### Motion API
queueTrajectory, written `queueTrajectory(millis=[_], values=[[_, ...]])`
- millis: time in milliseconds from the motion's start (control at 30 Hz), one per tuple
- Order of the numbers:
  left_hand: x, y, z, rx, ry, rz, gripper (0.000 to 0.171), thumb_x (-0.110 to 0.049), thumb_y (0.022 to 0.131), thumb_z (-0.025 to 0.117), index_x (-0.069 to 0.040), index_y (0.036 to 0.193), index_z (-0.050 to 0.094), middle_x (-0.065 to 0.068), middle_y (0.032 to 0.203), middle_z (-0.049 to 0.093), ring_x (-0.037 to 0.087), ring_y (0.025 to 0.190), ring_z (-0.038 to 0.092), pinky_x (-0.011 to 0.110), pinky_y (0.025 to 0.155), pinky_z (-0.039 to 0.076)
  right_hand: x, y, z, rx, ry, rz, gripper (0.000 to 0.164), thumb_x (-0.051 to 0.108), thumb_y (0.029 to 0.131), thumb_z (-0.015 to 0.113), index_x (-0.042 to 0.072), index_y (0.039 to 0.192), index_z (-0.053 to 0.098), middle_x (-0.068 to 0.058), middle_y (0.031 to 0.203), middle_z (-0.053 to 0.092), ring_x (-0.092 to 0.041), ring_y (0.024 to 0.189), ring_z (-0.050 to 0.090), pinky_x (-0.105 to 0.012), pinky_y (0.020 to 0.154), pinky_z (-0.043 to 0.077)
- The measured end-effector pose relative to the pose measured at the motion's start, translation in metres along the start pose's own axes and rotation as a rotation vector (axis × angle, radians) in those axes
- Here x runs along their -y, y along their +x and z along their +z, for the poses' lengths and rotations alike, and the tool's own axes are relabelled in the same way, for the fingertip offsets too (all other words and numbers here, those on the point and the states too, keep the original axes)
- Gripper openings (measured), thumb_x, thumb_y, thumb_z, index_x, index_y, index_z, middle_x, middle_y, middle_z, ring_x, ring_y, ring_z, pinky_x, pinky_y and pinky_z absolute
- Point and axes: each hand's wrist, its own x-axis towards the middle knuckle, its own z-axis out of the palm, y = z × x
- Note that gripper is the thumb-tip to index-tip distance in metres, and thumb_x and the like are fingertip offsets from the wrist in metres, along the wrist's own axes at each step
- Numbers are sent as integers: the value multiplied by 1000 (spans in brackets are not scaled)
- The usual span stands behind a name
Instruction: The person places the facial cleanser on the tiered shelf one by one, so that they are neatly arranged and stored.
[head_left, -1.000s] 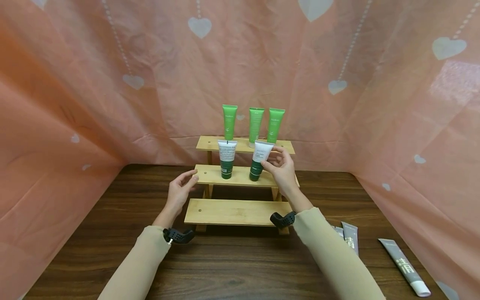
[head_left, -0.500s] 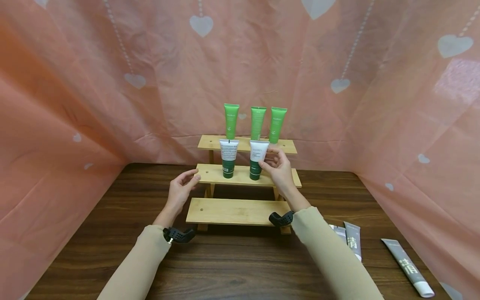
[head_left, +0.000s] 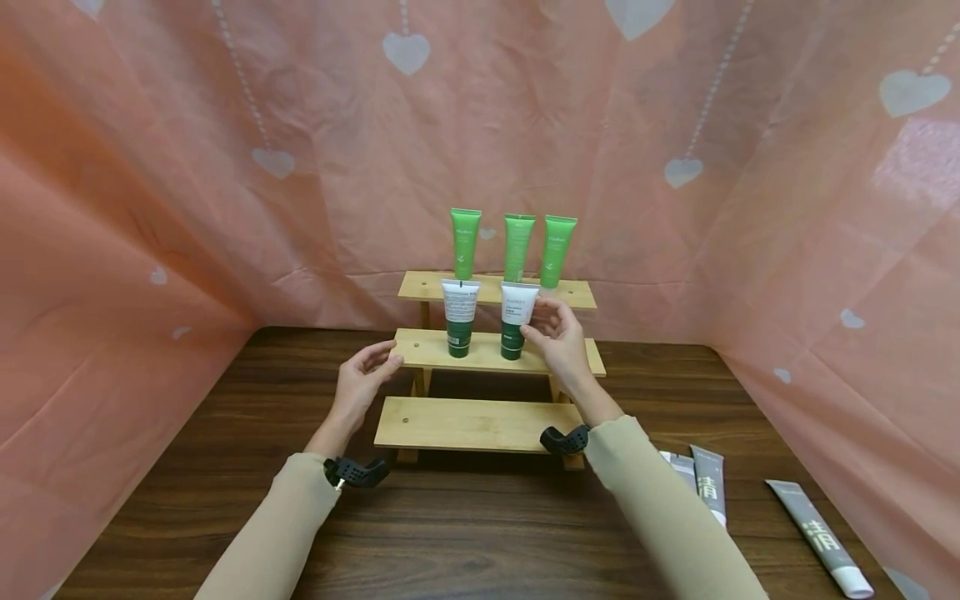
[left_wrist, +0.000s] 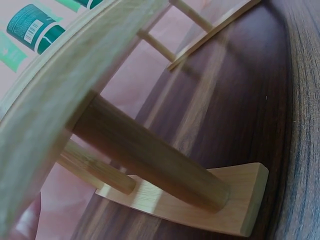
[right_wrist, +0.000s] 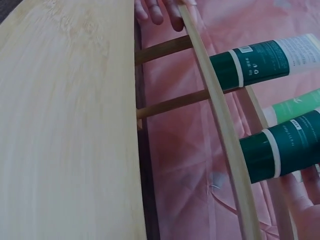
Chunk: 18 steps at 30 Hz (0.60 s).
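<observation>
My right hand (head_left: 558, 342) pinches a white and dark-green squeeze tube (head_left: 513, 335) from its right side, thumb in front. The tube stands upright, cap down, on the middle tier of a stepped wooden stand (head_left: 480, 423). A matching tube (head_left: 460, 312) stands to its left, back label facing me. At the left end of that tier my left hand (head_left: 360, 382) grips the board's edge between thumb and fingers. In the right wrist view, both dark-green tubes appear sideways, the held tube (right_wrist: 295, 145) nearer. The left wrist view shows mostly the stand's leg (left_wrist: 150, 150).
Light-green tubes (head_left: 517, 248) stand in a row on the top tier. Grey tubes (head_left: 817, 533) lie on the dark wooden table (head_left: 465, 533) at the right, some partly behind my right sleeve. A pink curtain (head_left: 330, 208) with hearts encloses the back and sides.
The tube in my right hand has gone from leaning right to upright on the middle tier. My left hand has stayed at the stand's left end. The head view has shifted slightly.
</observation>
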Motion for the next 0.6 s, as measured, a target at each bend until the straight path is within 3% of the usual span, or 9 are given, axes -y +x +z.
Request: queueTrajectory(millis=[233, 467, 600], values=[[-1, 2, 0, -4, -15, 9, 42, -21, 81, 74, -4, 118, 63, 18, 108, 62, 11, 84, 61, 25, 69, 52, 4, -3, -19, -7, 34, 37, 42, -7, 85, 61, -5, 124, 45, -23, 111, 56, -18, 94, 59, -32, 81, 52], [-2, 2, -1, 0, -2, 9, 43, -22, 81, 74, -5, 119, 62, 19, 110, 60, 12, 87, 60, 23, 69, 52, 5, -17, -46, 13, 73, 39, 43, -3, 88, 60, -11, 125, 40, -25, 109, 55, -17, 88, 63, -43, 79, 52], [-3, 2, -1, 5, 0, -1, 42, -23, 81, 74, -6, 118, 62, 18, 111, 60, 13, 87, 60, 24, 71, 52, 6, -29, -60, 20, 49, 53, 39, -2, 88, 60, -8, 123, 44, -20, 106, 58, -20, 88, 64, -37, 76, 54]])
